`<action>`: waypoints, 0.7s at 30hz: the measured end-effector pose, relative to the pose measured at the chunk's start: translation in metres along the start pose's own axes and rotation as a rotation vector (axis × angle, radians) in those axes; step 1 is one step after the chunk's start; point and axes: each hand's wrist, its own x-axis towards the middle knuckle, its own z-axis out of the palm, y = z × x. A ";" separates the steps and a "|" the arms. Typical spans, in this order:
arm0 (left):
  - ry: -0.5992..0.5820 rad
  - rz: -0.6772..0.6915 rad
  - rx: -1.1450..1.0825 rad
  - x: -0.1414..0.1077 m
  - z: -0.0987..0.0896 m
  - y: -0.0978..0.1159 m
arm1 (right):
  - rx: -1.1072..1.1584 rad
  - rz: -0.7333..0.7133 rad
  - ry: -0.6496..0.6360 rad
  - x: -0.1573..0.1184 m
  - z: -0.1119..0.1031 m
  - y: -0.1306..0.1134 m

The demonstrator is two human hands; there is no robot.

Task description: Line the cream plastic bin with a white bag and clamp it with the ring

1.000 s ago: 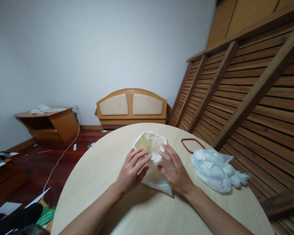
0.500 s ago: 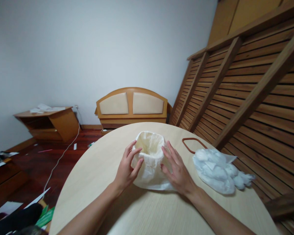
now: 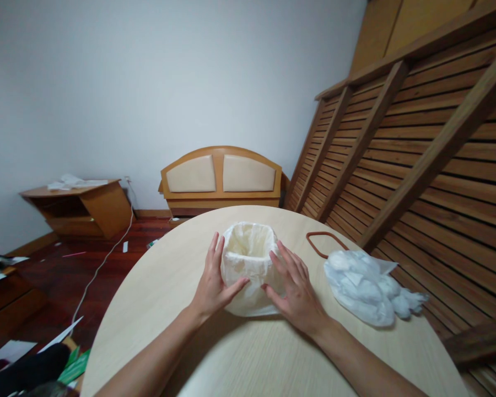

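Observation:
A small bin (image 3: 248, 286) stands upright on the round table, with a thin white plastic bag (image 3: 252, 258) lining it and folded over its rim. The bag's mouth is spread into a rounded square, and its folds hang down the outside. At the bin's left side is my left hand (image 3: 215, 284), fingers stretched up and thumb reaching across the front. My right hand (image 3: 295, 286) is on the other side, its fingers spread at the right rim and thumb pointing to the front. Both hands are open, resting lightly at the bag.
On the pale round table (image 3: 157, 309), a brown rounded frame (image 3: 317, 255) lies beside a filled white plastic bag (image 3: 364, 286). Wooden slatted panels (image 3: 400, 171) lean at the right. Behind are a headboard (image 3: 221, 194) and a low cabinet (image 3: 103, 209); a white cable (image 3: 101, 264) crosses the floor.
The bag's mouth has become wider and squarer. My left fingers have moved off the rim to the outer left side, and both thumbs have come closer together at the front.

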 end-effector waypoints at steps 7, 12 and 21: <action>-0.067 -0.030 0.024 -0.007 0.009 -0.020 | 0.023 0.045 -0.068 -0.004 0.008 0.016; -0.130 0.069 0.099 0.000 -0.007 -0.025 | 0.043 0.048 -0.218 -0.004 -0.004 0.028; -0.591 -0.324 -0.202 0.000 -0.049 -0.060 | 0.278 0.365 -0.538 -0.016 -0.032 0.070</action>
